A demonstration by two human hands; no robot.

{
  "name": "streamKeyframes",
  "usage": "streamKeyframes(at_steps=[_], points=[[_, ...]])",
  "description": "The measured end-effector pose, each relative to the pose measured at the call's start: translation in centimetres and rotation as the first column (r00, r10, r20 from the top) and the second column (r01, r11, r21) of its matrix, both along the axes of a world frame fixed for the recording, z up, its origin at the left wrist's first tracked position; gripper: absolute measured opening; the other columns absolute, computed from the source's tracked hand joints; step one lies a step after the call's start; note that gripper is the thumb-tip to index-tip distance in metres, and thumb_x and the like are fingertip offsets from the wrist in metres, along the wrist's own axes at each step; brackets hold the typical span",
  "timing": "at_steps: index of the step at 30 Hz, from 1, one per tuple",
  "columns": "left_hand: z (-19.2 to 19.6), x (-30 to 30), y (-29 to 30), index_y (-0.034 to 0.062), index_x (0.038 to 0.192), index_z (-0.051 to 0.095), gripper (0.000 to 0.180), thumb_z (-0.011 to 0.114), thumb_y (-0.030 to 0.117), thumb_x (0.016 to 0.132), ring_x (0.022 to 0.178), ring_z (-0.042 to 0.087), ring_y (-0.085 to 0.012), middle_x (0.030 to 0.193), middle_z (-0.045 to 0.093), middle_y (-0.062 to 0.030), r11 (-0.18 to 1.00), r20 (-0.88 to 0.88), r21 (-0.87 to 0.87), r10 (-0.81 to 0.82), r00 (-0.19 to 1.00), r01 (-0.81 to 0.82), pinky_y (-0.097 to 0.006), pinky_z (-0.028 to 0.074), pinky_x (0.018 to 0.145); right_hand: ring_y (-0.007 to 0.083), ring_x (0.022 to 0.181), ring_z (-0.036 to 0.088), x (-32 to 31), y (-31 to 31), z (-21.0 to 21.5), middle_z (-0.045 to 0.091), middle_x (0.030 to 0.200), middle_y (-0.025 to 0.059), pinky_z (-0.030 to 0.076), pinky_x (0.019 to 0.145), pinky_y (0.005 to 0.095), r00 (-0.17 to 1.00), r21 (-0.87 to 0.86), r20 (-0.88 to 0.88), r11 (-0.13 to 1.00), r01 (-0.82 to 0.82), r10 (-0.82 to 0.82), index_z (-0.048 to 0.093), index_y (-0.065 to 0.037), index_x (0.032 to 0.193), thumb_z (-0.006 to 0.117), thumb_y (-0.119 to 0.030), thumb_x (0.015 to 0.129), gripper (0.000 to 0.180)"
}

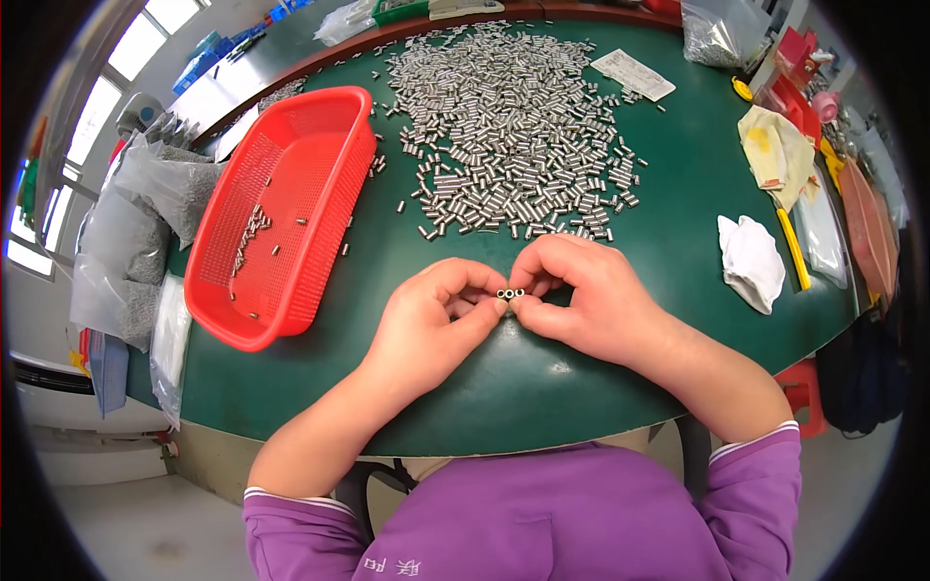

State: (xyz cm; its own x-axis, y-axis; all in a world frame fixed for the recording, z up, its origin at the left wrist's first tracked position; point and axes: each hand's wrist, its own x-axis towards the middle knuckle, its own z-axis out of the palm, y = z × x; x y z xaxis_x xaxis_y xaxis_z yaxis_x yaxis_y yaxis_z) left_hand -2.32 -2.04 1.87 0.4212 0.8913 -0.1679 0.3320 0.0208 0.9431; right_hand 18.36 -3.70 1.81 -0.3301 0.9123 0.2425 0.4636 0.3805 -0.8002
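My left hand and my right hand meet over the near middle of the table, thumbs and forefingers pinched. Between their fingertips sits a short row of small metal sleeves, three round hollow ends showing side by side. Both hands grip this row, one from each end; the fingers hide the rest of it. Just beyond my hands spreads a large pile of loose, shiny metal sleeves. To the left, a red plastic basket leans at a tilt, with several sleeves scattered inside.
Plastic bags of small metal parts crowd the left edge of the green table. A printed paper slip lies far right. A white cloth, a yellow-handled tool and a stained glove rest at right.
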Motion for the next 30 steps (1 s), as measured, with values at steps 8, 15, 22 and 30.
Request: streamKeyframes(at_steps=[8, 15, 22, 30], points=[[0.3, -0.1, 0.7, -0.0052, 0.123, 0.055, 0.026, 0.056, 0.007, 0.100, 0.093, 0.067, -0.0141, 0.109, 0.065, -0.0102, 0.903, 0.350, -0.399, -0.010, 0.937, 0.159, -0.027, 0.058, 0.083, 0.0220, 0.077, 0.066, 0.1, 0.0, 0.0, 0.065, 0.085, 0.0059, 0.053, 0.071, 0.0360, 1.000, 0.073, 0.011, 0.997, 0.011, -0.012, 0.065, -0.007, 0.092, 0.077, -0.017, 0.081, 0.019], [0.2, -0.5, 0.9, -0.0031, 0.124, 0.052, 0.026, 0.051, 0.012, 0.102, 0.082, 0.057, -0.0091, 0.100, 0.060, -0.0053, 0.813, 0.444, -0.510, -0.031, 0.896, 0.281, -0.022, 0.050, 0.071, 0.0228, 0.078, 0.064, -0.1, 0.2, 0.1, 0.067, 0.084, 0.0025, 0.050, 0.074, 0.0350, 0.995, 0.338, 0.099, 0.939, -0.057, 0.025, 0.071, -0.009, 0.093, 0.080, -0.012, 0.078, 0.018], [3.5, -3.1, 2.4, 0.0021, 0.109, 0.059, 0.015, 0.045, 0.006, 0.104, 0.071, 0.053, -0.0070, 0.095, 0.062, -0.0048, 0.920, 0.320, 0.320, 0.122, 0.940, -0.228, -0.021, 0.047, 0.061, 0.0286, 0.083, 0.065, 1.7, 2.1, -0.2, 0.066, 0.088, 0.0073, 0.051, 0.075, 0.0400, 0.981, 0.406, 0.049, 0.901, 0.153, -0.189, 0.068, -0.009, 0.093, 0.071, -0.015, 0.085, 0.010], [6.0, -9.9, 4.9, 0.0026, 0.122, 0.061, 0.027, 0.059, 0.007, 0.095, 0.114, 0.060, -0.0300, 0.121, 0.062, -0.0153, 0.351, -0.154, 0.924, 0.705, 0.692, -0.152, -0.037, 0.046, 0.100, 0.0283, 0.091, 0.062, 3.1, 3.1, -0.3, 0.063, 0.092, 0.0058, 0.049, 0.080, 0.0411, 0.950, 0.480, 0.093, 0.850, 0.219, -0.297, 0.068, -0.010, 0.090, 0.069, -0.011, 0.084, 0.007]])
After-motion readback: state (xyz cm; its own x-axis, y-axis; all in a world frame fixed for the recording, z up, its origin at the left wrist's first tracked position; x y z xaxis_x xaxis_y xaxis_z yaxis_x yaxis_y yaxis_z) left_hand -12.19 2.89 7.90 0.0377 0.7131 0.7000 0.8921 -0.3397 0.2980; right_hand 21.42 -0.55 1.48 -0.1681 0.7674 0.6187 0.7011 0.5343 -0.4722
